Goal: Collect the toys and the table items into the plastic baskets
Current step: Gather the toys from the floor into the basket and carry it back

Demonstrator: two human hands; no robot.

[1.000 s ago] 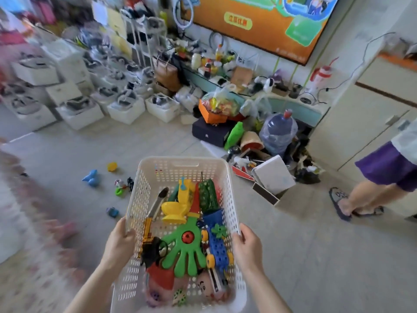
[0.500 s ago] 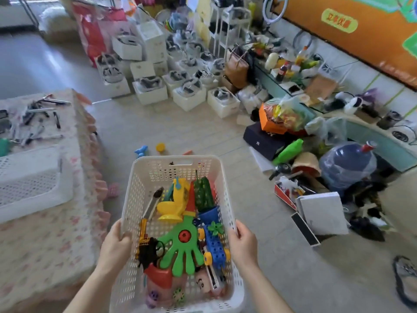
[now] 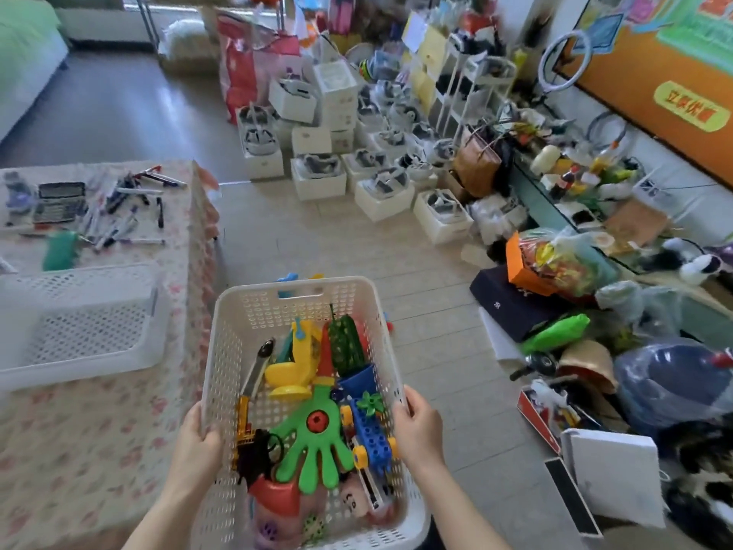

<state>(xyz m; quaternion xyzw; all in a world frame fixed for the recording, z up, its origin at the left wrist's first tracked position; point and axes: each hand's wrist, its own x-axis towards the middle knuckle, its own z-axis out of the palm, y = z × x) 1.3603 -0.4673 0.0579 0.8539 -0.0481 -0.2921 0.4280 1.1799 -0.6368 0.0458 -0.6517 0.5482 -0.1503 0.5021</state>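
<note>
Both hands grip a white plastic basket (image 3: 301, 307) held above the floor: the left hand (image 3: 197, 444) is clamped on its left rim, the right hand (image 3: 419, 430) on its right rim. Toys fill it, among them a green hand-shaped clapper (image 3: 313, 446). A second basket (image 3: 79, 351) sits on the bench (image 3: 99, 450) beside scattered pens (image 3: 127, 216).

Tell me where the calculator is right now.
In the head view, the calculator lies at the far left on the floral-covered table, left of the scattered pens and beyond the empty white basket.
</note>
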